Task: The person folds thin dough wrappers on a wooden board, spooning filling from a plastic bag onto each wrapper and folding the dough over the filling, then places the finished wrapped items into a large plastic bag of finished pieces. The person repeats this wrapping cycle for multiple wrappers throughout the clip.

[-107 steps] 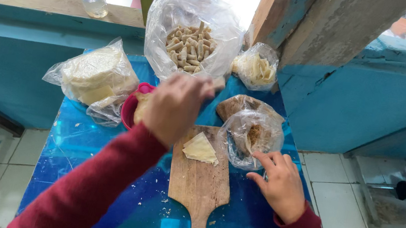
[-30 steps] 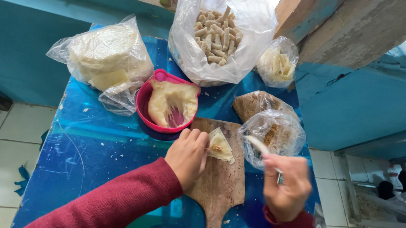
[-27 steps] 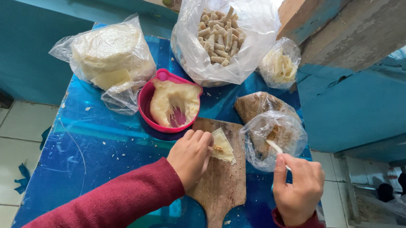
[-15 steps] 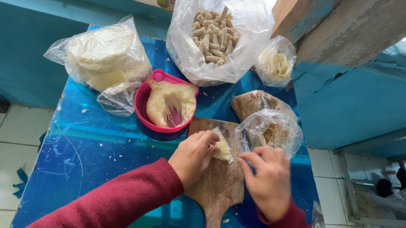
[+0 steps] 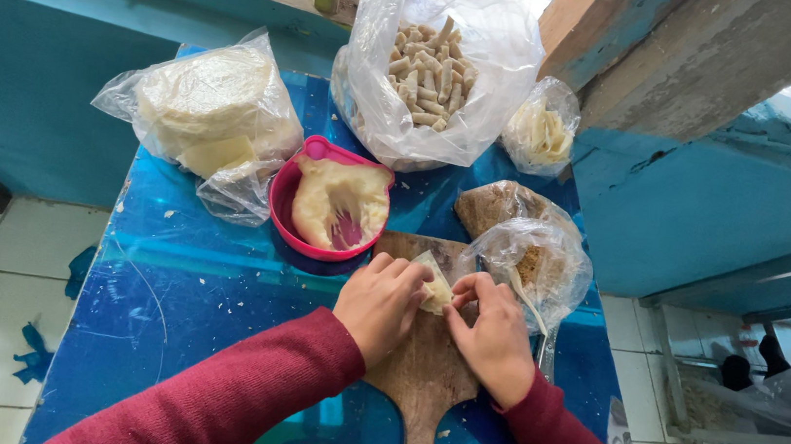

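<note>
Just below frame centre, my left hand (image 5: 382, 304) and right hand (image 5: 494, 332) pinch the small pale dough wrapper (image 5: 435, 287) between their fingertips on the brown wooden paddle-shaped board (image 5: 423, 377), equally near.

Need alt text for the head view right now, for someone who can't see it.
Both hands, left hand and right hand, pinch a pale wrapper over a wooden board on a blue table. Behind sit a pink bowl of dough and clear bags of rolls and wrappers.
</note>
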Demonstrator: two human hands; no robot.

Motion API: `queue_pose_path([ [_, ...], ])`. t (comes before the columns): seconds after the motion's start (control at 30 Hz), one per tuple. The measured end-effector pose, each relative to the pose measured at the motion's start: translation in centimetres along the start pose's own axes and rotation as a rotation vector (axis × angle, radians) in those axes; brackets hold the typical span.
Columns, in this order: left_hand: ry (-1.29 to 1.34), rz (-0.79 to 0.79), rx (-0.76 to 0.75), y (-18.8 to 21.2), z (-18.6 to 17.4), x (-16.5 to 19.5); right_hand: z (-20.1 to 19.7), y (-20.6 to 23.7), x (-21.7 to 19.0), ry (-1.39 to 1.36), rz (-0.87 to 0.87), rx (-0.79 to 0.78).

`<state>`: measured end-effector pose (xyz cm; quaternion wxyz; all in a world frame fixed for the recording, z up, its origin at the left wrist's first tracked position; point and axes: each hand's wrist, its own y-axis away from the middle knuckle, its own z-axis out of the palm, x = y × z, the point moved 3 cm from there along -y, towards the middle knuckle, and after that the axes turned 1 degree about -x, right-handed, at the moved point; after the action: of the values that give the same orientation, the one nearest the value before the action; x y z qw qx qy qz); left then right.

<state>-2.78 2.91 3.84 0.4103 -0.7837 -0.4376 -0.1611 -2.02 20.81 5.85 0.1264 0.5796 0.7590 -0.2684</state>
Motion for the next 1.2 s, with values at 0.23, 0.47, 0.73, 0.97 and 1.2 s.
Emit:
queue_pose_path([
  [0.23, -0.031, 0.015, 0.032, -0.1, -0.8, 0.3, 0.1, 0.2, -0.6, -0.338, 0.173, -0.03],
  [0.47, -0.047, 0.118, -0.009, -0.1, -0.5, 0.5, -0.2, -0.4, -1.0, -0.396, 0.059, -0.069],
  [0.73, -0.103, 0.071, -0.124, -0.2, 0.8, -0.5, -1.6, -0.2, -2.4, -0.003, -0.298, 0.001],
  [0.97, -0.024, 0.1, -0.257, -1.4, 0.8, -0.6, -1.8, -1.5, -1.0, 0.1, -0.309, -0.042],
  [1.2, -0.151, 0.068, -0.346, -3.8, 2.1, -1.2, -2.1, -3.4, 0.8, 0.08, -0.239, -0.229],
])
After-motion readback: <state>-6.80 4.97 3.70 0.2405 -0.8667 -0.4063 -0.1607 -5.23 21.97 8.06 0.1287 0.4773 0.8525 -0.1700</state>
